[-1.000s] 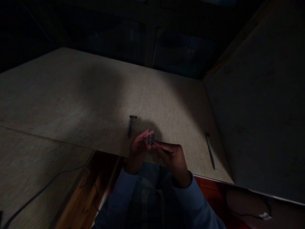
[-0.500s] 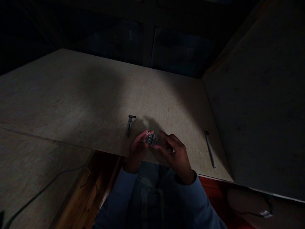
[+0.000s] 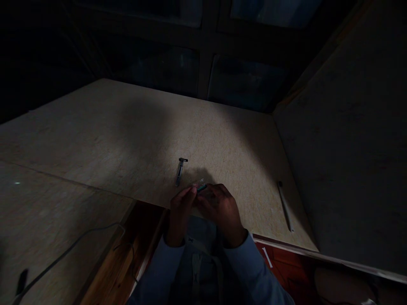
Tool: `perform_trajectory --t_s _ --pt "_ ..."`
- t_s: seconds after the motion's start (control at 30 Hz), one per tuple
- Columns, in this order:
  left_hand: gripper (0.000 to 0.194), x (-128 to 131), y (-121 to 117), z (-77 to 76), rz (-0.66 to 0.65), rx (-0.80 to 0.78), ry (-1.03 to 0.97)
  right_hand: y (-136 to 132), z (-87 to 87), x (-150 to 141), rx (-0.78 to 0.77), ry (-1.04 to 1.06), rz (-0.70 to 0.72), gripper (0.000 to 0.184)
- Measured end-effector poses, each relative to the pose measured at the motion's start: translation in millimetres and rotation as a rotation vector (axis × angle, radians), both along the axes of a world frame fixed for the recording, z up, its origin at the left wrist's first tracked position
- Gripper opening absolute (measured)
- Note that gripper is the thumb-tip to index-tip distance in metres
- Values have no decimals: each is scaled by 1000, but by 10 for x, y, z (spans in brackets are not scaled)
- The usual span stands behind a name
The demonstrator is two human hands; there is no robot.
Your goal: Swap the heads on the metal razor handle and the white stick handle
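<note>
Between my two hands, above the near edge of the table, is a small clear plastic case [image 3: 202, 181] with a dark, green-edged razor cartridge [image 3: 201, 187] at it. My left hand [image 3: 181, 209] is closed on the case from the left, thumb on top. Fingers of my right hand [image 3: 224, 207] are bent in and pinch its right side. My fingers and the dim light hide part of the case, so I cannot tell whether the cartridge is inside it. Just beyond my left hand lies a razor [image 3: 179, 171] with a dark head and slim handle.
A toothbrush [image 3: 285, 206] lies at the right of the pale table [image 3: 229, 140], near an upright panel [image 3: 343, 161]. A grey cable [image 3: 73, 248] runs across the surface at lower left. Dark window panes [image 3: 244, 80] stand behind the table.
My right hand, earlier apart with fingers spread, has moved left and closed onto the case. The case and cartridge have turned from upright to nearly level. The view has shifted slightly.
</note>
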State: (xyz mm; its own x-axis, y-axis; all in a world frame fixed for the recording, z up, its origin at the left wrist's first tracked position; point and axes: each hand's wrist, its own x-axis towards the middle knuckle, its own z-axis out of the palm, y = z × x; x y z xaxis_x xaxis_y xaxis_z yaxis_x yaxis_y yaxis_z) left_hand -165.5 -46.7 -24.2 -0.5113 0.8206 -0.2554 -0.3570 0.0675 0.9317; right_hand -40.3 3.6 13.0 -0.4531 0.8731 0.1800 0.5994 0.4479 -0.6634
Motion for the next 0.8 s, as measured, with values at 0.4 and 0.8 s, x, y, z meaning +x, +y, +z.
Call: perform_trajectory --t_s 0.4,0.8 --pt "44 -779 -1 359 124 -81 186 -111 -100 387 26 140 -3 41" --pt "25 -1469 349 160 -73 -399 665 214 -74 2072 -9 -173 -514 46"
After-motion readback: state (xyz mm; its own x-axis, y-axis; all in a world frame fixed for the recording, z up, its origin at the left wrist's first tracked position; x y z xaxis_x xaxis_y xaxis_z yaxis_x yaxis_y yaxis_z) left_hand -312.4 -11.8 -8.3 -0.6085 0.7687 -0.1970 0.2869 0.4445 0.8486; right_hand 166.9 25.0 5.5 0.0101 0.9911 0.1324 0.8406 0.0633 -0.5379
